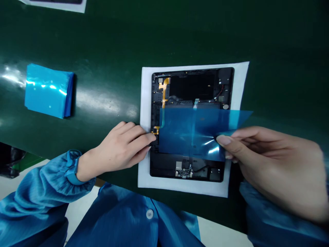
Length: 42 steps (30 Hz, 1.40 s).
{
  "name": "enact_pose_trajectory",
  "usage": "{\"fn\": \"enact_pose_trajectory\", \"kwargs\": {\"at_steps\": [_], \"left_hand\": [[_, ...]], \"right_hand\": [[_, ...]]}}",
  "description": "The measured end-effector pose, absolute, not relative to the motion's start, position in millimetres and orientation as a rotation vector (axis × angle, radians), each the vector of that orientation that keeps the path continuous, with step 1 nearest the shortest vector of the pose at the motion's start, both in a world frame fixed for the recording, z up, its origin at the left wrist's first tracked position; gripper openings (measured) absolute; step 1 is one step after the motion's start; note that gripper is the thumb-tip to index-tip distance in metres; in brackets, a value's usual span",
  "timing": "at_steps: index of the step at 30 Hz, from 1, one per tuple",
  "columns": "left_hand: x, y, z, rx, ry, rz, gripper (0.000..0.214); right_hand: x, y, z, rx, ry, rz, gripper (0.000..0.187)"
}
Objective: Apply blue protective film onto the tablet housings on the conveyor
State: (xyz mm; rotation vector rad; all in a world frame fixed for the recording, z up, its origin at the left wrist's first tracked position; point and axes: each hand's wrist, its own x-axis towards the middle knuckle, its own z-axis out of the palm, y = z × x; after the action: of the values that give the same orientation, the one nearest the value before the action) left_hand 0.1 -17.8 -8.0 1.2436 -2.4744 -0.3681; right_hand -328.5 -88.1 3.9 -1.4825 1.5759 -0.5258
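Observation:
An opened tablet (190, 85), its inner parts exposed, lies on a white sheet (238, 82). My right hand (267, 161) is closed, pinching a translucent blue plastic film (185, 133) by its right side between thumb and fingers. The film stretches over the middle of the tablet; whether it touches the parts below I cannot tell. At the tablet's left edge, my left hand (123, 147) has its fingers curled, with the fingertips on the frame beside an orange flex cable (163, 99). A small circuit board (184, 171) shows near the tablet's lower edge.
A stack of blue films (47, 91) sits on the green table (108, 44) to the left. Part of another white sheet (64, 7) with a dark object on it shows at the top left. Dark plastic (10, 159) hangs below the table's left edge.

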Motion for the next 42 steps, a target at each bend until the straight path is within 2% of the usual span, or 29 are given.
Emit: {"fn": "enact_pose_trajectory", "kwargs": {"at_steps": [13, 20, 23, 37, 42], "left_hand": [[-0.7, -17.0, -9.2, 1.236, -2.464, -0.375, 0.016], [-0.1, -15.4, -11.6, 1.239, -2.457, -0.350, 0.017], [-0.3, -15.2, -9.8, 1.269, -2.472, -0.390, 0.017], [-0.4, -14.6, -8.3, 1.296, -2.476, -0.432, 0.018], [-0.5, -14.3, -8.5, 1.293, -2.475, -0.404, 0.018]], "right_hand": [[-324.8, -90.2, 5.0, -1.453, 1.572, -0.487, 0.024], [-328.6, -89.0, 2.9, -1.448, 1.608, -0.435, 0.052], [-327.9, -90.0, 4.3, -1.443, 1.609, -0.424, 0.057], [-329.0, -91.9, 2.6, -1.381, 1.640, -0.391, 0.061], [-328.1, -92.1, 1.2, -1.364, 1.631, -0.429, 0.050]]}}
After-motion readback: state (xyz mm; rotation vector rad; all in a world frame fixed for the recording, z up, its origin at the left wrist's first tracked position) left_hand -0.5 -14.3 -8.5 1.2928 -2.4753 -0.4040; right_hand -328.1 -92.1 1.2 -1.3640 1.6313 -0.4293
